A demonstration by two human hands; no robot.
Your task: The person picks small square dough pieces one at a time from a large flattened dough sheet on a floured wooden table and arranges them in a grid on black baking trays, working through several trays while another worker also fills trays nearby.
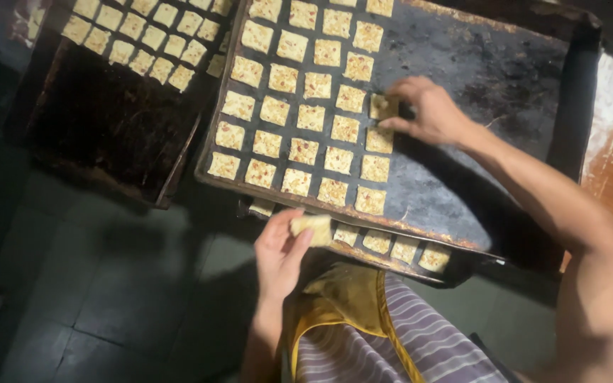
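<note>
Right arm is stretched way out forward, bare, wrist slightly bent, and the right hand [426,110] has its fingertips pinched together, palm down. Left hand [283,250] sits tucked in close to the body, fingers curled up, thumb side up.

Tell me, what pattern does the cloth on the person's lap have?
The cloth has thin purple and white stripes with a yellow edge, seen best in the head view.
</note>
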